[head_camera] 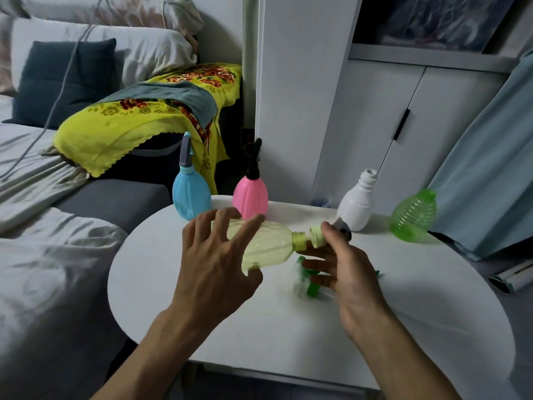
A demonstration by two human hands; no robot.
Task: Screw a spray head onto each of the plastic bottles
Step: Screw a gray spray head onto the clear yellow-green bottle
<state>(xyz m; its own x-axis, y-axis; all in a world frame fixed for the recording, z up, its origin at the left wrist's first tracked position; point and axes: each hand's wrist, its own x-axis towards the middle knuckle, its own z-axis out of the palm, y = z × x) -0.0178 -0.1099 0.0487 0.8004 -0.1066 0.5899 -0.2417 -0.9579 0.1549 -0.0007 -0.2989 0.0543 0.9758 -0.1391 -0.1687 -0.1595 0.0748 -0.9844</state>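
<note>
My left hand (215, 255) grips a pale yellow bottle (269, 243) held sideways above the white round table (202, 321), its open neck pointing right. My right hand (343, 261) holds a spray head (318, 235) with a yellow-green collar and grey top, a small gap from the bottle's neck. A blue bottle (191, 197) and a pink bottle (250, 197) stand at the table's far edge, each with a spray head on. A white bottle (356, 204) and a green ribbed bottle (413, 217) stand open-necked at the far right. Another green spray head (310, 280) lies on the table under my right hand.
A bed with grey sheets lies to the left, a yellow flowered cloth (138, 119) draped over something behind the table. White cupboard doors (403, 125) and a blue curtain (490, 174) stand behind and right. A rolled object (510, 277) lies on the floor at right.
</note>
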